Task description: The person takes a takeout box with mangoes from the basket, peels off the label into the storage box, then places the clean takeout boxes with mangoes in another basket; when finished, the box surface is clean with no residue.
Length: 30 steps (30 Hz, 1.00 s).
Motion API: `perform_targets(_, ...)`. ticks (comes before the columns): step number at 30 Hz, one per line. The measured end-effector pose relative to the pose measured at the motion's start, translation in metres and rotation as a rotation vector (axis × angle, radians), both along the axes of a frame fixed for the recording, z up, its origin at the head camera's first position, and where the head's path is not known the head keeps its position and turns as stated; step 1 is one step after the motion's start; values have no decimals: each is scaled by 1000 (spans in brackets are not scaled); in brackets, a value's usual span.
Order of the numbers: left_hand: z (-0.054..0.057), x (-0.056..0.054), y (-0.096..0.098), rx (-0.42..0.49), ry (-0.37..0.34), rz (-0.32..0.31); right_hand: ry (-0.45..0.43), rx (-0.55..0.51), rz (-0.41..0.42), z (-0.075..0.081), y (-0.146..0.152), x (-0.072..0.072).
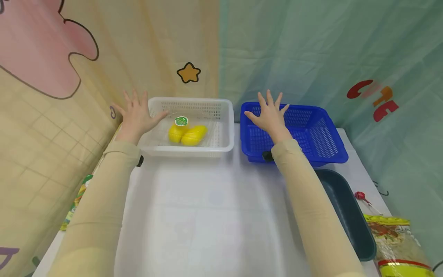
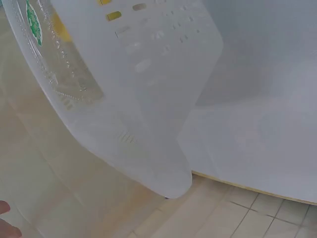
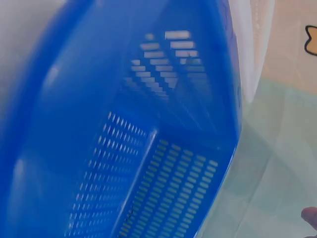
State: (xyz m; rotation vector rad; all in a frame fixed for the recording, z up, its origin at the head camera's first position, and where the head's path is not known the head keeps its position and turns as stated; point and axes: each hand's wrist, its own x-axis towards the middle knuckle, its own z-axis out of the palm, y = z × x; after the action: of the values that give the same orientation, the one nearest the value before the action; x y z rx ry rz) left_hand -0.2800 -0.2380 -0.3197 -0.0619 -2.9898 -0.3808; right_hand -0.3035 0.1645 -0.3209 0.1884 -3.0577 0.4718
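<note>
In the head view, a clear package (image 1: 211,116) lies in the white basket (image 1: 229,125), holding two yellow fruit shapes (image 1: 194,135); its round green-and-white sticker (image 1: 181,121) has print too small to read. On the curtain (image 1: 311,46), red and orange letter-like shapes (image 1: 382,96) slant away, the first resembling a C; I cannot make out a word. The packet with yellow bands (image 1: 398,242), at the lower right, and the green-and-yellow packet (image 1: 77,196), partly behind the left sleeve (image 1: 100,200), carry print that cannot be made out either.

Both arms reach forward above the worktop (image 1: 194,215). The left hand (image 1: 135,117) is over the white basket's left end, fingers and thumb spread wide, grasping nothing. The right hand (image 1: 271,115) is likewise splayed and unladen, over the left part of the blue basket (image 1: 322,142). Whether either touches a rim cannot be told. A dark tray (image 1: 340,204) and a red lollipop (image 1: 360,196) lie nearer, on the right.

The left wrist view shows the white basket's corner, the sticker's green print blurred, and fingertips (image 2: 9,230) at the lower left edge.

The right wrist view looks into the slotted blue basket; one fingertip shows at the lower right edge.
</note>
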Motion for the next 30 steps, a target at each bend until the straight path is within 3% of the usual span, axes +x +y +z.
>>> perform_targets(6, 1, -1, 1, 20, -15, -7, -29, -45, 23, -6, -18, 1)
perform_targets(15, -7, 11, -6, 199, -25, 26, -125, -83, 86, -15, -59, 6)
perform_targets(25, -37, 22, -30, 279, -91, 50, -127, -110, 197, -31, -113, 20)
perform_targets(30, -49, 34, -47, 366, -206, 70, -202, -222, 180, -40, -132, 25)
